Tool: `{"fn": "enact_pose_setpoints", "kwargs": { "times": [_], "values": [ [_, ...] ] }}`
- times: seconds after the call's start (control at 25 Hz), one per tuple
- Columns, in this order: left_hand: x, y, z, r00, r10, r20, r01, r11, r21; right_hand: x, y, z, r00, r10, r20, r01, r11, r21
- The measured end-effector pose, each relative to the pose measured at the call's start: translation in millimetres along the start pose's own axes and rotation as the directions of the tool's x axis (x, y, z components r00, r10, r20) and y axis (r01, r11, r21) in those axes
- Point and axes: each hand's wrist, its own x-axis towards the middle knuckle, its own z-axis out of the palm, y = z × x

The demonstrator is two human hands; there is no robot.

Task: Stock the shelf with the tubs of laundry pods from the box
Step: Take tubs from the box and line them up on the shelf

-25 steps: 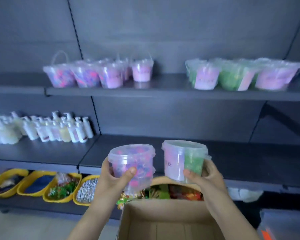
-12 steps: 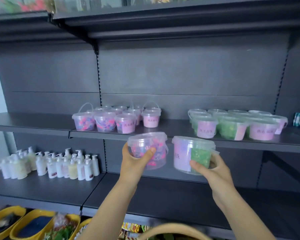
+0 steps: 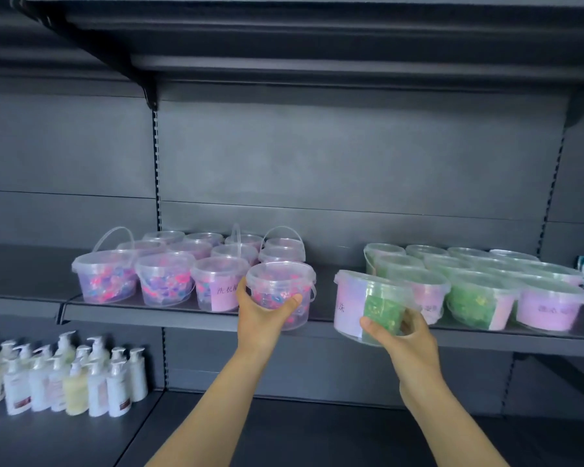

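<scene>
Nearest, two bare forearms rise over the lower shelf (image 3: 284,433), where pump bottles (image 3: 64,379) stand at the left.

The left hand (image 3: 260,315) cups the pink tub (image 3: 280,291) low on its wall, with the thumb across the front and the fingers curled round the side. This tub is upright at the front lip of the middle shelf (image 3: 189,313), just right of the pink row (image 3: 166,281). Whether its base rests on the shelf cannot be told.

The right hand (image 3: 398,332) grips the green tub (image 3: 371,305) near its base, thumb in front and fingers behind. This tub tilts and hangs before the shelf edge, left of the green row (image 3: 479,298), not yet set down.

Handling, as a judgement: each tub looks light enough for one hand. The thin clear wall is probably smooth and a little springy, so a hard squeeze may flex it or loosen the snap lid. A low hold with fingers under the base seems safest, and the rim flange offers a second purchase. Some shelved tubs show bail handles, but these look too slight for steering.

Farthest, the grey back panel (image 3: 317,163) closes the bay.
</scene>
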Motion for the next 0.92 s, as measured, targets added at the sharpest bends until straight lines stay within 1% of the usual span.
{"fn": "enact_pose_setpoints", "kwargs": {
  "times": [0.16, 0.28, 0.48, 0.52, 0.64, 0.72, 0.8, 0.84, 0.92],
  "values": [
    [33, -17, 15, 1.000, 0.014, -0.021, -0.012, 0.995, 0.099, 15, 16, 9, 1.000, 0.009, -0.030, -0.009, 1.000, -0.003],
    [51, -29, 18, 1.000, 0.022, -0.019, -0.018, 0.988, 0.154, 18, 23, 10, 1.000, -0.010, -0.021, 0.009, 0.999, -0.042],
    [56, -35, 21, 1.000, 0.016, 0.003, -0.017, 0.958, 0.285, 19, 29, 9, 1.000, -0.008, -0.025, 0.006, 0.997, -0.075],
    [56, -34, 23, 1.000, 0.011, 0.004, -0.011, 0.954, 0.298, 19, 29, 9, 1.000, -0.006, -0.030, 0.004, 0.997, -0.075],
    [49, -26, 21, 0.996, -0.085, 0.032, 0.072, 0.954, 0.292, 13, 28, 4, 1.000, -0.001, -0.019, 0.000, 0.995, -0.098],
    [42, -23, 16, 0.995, -0.089, 0.054, 0.072, 0.961, 0.268, 10, 23, -4, 1.000, 0.001, 0.000, -0.001, 0.992, -0.125],
    [18, -15, 14, 0.990, -0.074, 0.117, 0.038, 0.958, 0.284, 4, 15, -18, 1.000, 0.008, 0.008, -0.007, 0.990, -0.142],
    [2, -8, 16, 0.980, -0.090, 0.177, 0.039, 0.961, 0.273, 1, 11, -25, 1.000, 0.011, 0.014, -0.009, 0.989, -0.150],
    [-36, 9, 23, 0.919, -0.168, 0.355, 0.100, 0.974, 0.202, -6, 5, -42, 1.000, 0.022, 0.015, -0.020, 0.989, -0.146]
  ]
}}
